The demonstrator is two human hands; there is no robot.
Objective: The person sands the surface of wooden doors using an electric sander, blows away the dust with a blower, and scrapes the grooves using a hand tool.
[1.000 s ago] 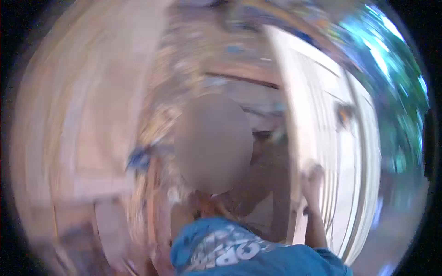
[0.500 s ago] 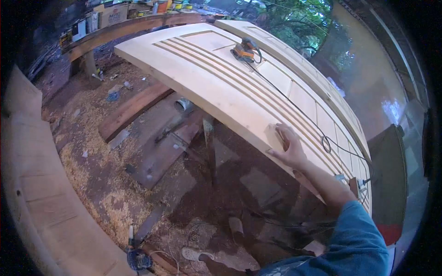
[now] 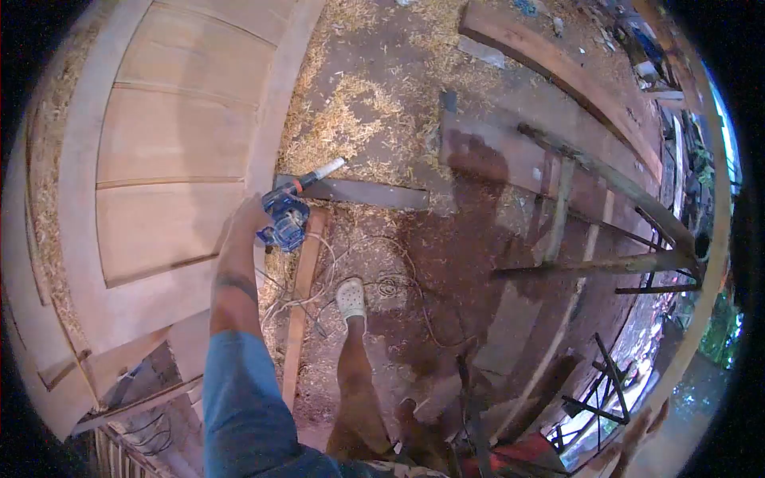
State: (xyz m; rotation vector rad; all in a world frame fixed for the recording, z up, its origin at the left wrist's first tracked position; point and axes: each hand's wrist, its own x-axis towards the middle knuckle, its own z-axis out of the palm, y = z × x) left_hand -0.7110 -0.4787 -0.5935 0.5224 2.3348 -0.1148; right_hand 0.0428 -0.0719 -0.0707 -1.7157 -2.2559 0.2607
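Observation:
My left hand [image 3: 253, 213] reaches down at the left and is closed around a blue blower [image 3: 285, 221]. This blower has an orange ring and a pale nozzle [image 3: 328, 168] pointing up and right over the shavings. Part of the grip is hidden behind the tool body. Beside it leans or lies a panelled wooden door [image 3: 171, 139]. At the lower right edge, my right hand [image 3: 647, 429] shows only in part, fingers stretched out by the edge of the raised wooden door [image 3: 692, 338].
Wood shavings [image 3: 343, 119] cover the floor. A narrow timber [image 3: 303, 311], loose cords [image 3: 390, 283] and a grey board [image 3: 370, 193] lie near my shoe [image 3: 351, 299]. A heavy plank [image 3: 558, 64] and wooden support legs [image 3: 590, 267] are on the right.
My view has swung left and down toward the floor. My left hand has come into view and taken hold of the blower. The raised door and my right hand now sit at the right edge.

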